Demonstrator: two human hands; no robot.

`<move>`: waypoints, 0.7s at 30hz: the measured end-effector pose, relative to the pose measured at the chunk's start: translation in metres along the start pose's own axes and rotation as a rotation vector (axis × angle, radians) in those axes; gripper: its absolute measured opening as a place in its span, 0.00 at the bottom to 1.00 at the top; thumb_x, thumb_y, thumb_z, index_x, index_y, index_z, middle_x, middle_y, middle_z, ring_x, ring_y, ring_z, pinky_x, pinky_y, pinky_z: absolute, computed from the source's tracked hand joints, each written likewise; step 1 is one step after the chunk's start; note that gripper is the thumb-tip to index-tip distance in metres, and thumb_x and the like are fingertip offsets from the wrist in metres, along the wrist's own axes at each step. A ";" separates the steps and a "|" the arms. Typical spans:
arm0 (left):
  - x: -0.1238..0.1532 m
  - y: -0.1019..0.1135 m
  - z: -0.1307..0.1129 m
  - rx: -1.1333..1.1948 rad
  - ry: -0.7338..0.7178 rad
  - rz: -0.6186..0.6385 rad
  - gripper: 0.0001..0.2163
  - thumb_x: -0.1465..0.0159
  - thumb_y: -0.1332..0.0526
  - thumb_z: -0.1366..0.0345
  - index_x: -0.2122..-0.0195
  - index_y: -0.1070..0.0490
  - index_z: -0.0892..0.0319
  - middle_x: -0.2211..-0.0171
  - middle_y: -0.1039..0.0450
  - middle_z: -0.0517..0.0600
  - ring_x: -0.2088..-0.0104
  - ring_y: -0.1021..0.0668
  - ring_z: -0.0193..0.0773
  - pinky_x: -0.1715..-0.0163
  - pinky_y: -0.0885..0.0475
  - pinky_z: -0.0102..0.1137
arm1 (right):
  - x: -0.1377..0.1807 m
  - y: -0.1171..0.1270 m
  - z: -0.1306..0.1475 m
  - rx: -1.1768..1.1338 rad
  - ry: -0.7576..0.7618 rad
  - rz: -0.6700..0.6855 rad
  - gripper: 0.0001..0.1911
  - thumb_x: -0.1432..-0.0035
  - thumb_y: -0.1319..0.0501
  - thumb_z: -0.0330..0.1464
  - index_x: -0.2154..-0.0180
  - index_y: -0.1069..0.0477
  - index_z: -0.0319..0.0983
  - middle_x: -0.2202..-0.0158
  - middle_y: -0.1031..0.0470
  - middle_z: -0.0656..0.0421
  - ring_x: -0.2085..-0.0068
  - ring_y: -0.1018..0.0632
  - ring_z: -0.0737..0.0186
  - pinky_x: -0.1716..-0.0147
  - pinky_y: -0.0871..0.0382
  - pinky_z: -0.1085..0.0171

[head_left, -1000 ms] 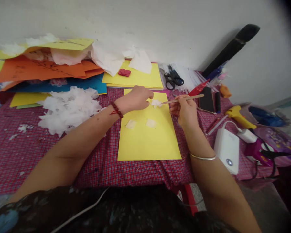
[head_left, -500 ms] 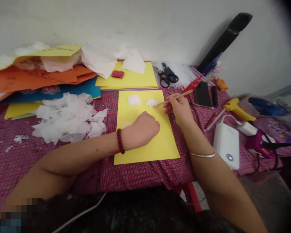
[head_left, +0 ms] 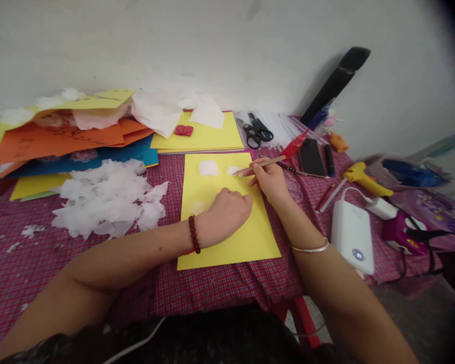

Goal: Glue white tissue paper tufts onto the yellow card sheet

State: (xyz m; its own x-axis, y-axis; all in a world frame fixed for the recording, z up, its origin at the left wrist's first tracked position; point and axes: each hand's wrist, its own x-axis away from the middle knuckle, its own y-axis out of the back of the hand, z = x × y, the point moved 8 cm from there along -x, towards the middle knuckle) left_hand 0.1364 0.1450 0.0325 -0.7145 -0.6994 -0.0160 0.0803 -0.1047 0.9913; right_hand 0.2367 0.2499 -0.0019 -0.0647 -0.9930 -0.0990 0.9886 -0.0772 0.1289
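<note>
Right grip (head_left: 271, 179) holds stick (head_left: 260, 164), tip at tissue tuft (head_left: 232, 169).

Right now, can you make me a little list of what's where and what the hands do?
Left hand: curled, resting on the yellow sheet
Right hand: holds a wooden stick, tip at a white tissue tuft
Left of sheet: pile of white tissue scraps
Right of sheet: white power bank, yellow glue gun
</note>
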 end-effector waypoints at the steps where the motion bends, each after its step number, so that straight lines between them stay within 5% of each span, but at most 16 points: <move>1: 0.000 0.000 0.000 0.001 -0.001 0.003 0.09 0.35 0.48 0.76 0.61 0.29 0.65 0.68 0.22 0.59 0.68 0.20 0.44 0.69 0.36 0.35 | 0.000 0.000 0.001 0.001 0.024 -0.003 0.14 0.45 0.38 0.43 0.65 0.35 0.39 0.76 0.26 0.62 0.83 0.28 0.72 0.90 0.42 0.74; 6: -0.007 0.003 0.021 0.123 -0.021 0.043 0.10 0.36 0.49 0.75 0.61 0.28 0.65 0.67 0.23 0.59 0.68 0.21 0.44 0.68 0.34 0.35 | -0.002 0.001 0.003 -0.026 0.114 -0.024 0.14 0.45 0.38 0.43 0.65 0.34 0.39 0.73 0.26 0.60 0.73 0.22 0.65 0.85 0.31 0.72; 11: -0.027 0.024 0.079 0.619 0.051 -0.071 0.07 0.38 0.45 0.69 0.71 0.28 0.62 0.70 0.25 0.50 0.70 0.26 0.34 0.71 0.35 0.29 | -0.005 -0.001 0.002 -0.042 0.115 -0.016 0.14 0.46 0.37 0.42 0.66 0.35 0.39 0.74 0.27 0.60 0.72 0.21 0.63 0.85 0.30 0.71; 16: -0.039 -0.009 0.107 0.996 0.239 -0.012 0.06 0.41 0.42 0.67 0.70 0.27 0.62 0.76 0.29 0.46 0.77 0.31 0.29 0.77 0.39 0.26 | -0.006 -0.001 0.002 -0.031 0.117 -0.020 0.14 0.46 0.37 0.42 0.67 0.34 0.39 0.75 0.27 0.61 0.75 0.22 0.65 0.84 0.30 0.71; 21: -0.045 -0.027 0.112 0.880 0.287 -0.110 0.08 0.45 0.42 0.71 0.65 0.27 0.62 0.68 0.24 0.50 0.70 0.26 0.32 0.71 0.34 0.26 | -0.007 -0.001 0.003 -0.020 0.114 -0.022 0.13 0.45 0.37 0.42 0.67 0.33 0.39 0.75 0.26 0.60 0.74 0.21 0.65 0.84 0.30 0.71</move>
State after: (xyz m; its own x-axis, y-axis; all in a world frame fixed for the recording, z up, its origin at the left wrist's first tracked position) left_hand 0.0883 0.2582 0.0214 -0.4781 -0.8777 -0.0314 -0.6174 0.3105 0.7228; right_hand 0.2358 0.2562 0.0013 -0.0712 -0.9743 -0.2137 0.9898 -0.0956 0.1060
